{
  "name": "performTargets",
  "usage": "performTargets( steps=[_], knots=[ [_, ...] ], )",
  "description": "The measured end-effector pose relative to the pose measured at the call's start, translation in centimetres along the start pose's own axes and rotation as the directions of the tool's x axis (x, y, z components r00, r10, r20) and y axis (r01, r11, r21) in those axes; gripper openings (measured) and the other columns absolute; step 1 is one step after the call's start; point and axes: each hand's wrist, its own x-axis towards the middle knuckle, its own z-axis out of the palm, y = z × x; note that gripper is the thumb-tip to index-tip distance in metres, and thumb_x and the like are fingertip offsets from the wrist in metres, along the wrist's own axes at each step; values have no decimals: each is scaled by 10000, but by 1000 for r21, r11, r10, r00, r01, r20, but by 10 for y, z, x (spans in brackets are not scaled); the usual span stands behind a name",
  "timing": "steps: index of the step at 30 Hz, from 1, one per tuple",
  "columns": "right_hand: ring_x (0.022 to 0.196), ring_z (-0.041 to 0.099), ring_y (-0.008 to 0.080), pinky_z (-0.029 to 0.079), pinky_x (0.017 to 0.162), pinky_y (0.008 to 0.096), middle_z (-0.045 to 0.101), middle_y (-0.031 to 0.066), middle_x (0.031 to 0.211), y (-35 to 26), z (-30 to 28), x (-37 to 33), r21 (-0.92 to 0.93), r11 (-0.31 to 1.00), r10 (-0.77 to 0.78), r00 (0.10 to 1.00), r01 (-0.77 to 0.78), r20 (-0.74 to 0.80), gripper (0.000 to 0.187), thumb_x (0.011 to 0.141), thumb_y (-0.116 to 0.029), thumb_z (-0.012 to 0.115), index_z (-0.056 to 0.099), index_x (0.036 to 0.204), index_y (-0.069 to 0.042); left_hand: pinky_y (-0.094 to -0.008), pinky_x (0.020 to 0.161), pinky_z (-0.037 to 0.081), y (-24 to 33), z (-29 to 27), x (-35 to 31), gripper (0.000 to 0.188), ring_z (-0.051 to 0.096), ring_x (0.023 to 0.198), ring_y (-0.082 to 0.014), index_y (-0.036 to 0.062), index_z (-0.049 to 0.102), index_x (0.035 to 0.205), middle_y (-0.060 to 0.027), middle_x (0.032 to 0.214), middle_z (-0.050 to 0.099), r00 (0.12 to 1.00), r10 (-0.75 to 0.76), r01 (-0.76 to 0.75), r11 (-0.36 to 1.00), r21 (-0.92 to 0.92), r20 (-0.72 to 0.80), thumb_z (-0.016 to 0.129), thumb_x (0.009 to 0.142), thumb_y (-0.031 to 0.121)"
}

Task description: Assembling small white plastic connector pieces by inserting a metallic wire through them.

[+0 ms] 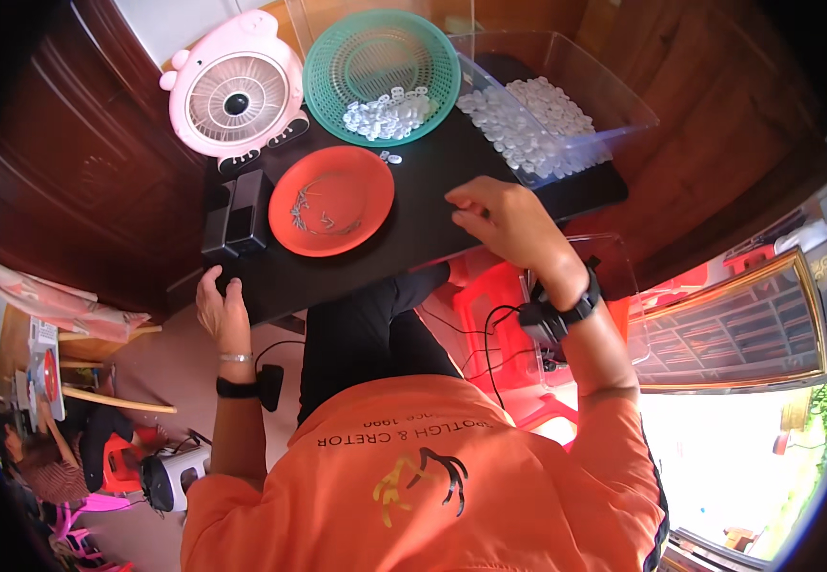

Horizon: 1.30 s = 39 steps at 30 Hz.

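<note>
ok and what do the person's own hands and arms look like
The left hand is bare, with a silvery bracelet and black strap. The right hand is bare; a black wristband bears a dark device. Sleeves are short, orange.

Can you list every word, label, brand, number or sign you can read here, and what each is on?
Orange shirt: dark lettering, upside down in this view; I won't copy the words.
White item with a red patch, far left: its marks are too small to read.
I can't make out any other text.
</note>
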Motion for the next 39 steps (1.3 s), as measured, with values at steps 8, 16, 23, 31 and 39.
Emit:
performTargets(
  steps=[8, 16, 23, 31, 39],
  knots=[
    [837, 626, 313, 509, 730, 404, 639, 101, 919, 61, 80, 128, -353, 929, -95, 993, 113, 69, 193, 841, -165, 559, 695, 973, -126, -349, 878, 457, 56, -27, -11, 352, 576, 1061, -287, 1, 581, 1139, -162, 1168, 592, 876, 447, -317, 817, -481, 182, 537, 791, 29],
    [814, 639, 305, 526, 691, 402, 617, 107, 854, 67, 107, 148, -557, 820, 15, 966, 136, 259, 147, 834, -190, 552, 671, 840, -103, -364, 795, 510, 83, -7, -2, 440, 603, 938, -311, 28, 568, 1189, -167, 1207, 566, 712, 643, -526, 755, -391, 284, 609, 756, 91],
    [825, 629, 315, 508, 711, 424, 622, 111, 890, 76, 91, 132, -477, 876, 62, 966, 68, 251, 107, 843, -179, 577, 626, 862, -86, -365, 706, 509, 79, -5, -8, 371, 587, 858, -295, 8, 587, 1110, -153, 1108, 565, 694, 679, -571, 722, -391, 240, 613, 748, 83],
    [776, 626, 301, 489, 679, 402, 643, 108, 802, 79, 81, 121, -322, 946, 107, 966, -26, 237, 125, 821, -166, 625, 596, 873, -56, -372, 696, 501, 75, -7, -21, 302, 587, 849, -312, 4, 599, 1046, -162, 1034, 571, 705, 680, -559, 708, -431, 202, 613, 750, 60],
    [752, 594, 81, 484, 685, 229, 652, 21, 840, 50, 54, 121, 533, 753, 280, 921, -385, 271, 173, 859, -119, 656, 644, 988, -4, -373, 726, 510, 81, -19, -21, 256, 614, 846, -332, -8, 598, 1010, -184, 1061, 582, 777, 624, -539, 729, -423, 86, 594, 754, 7]
  ],
)
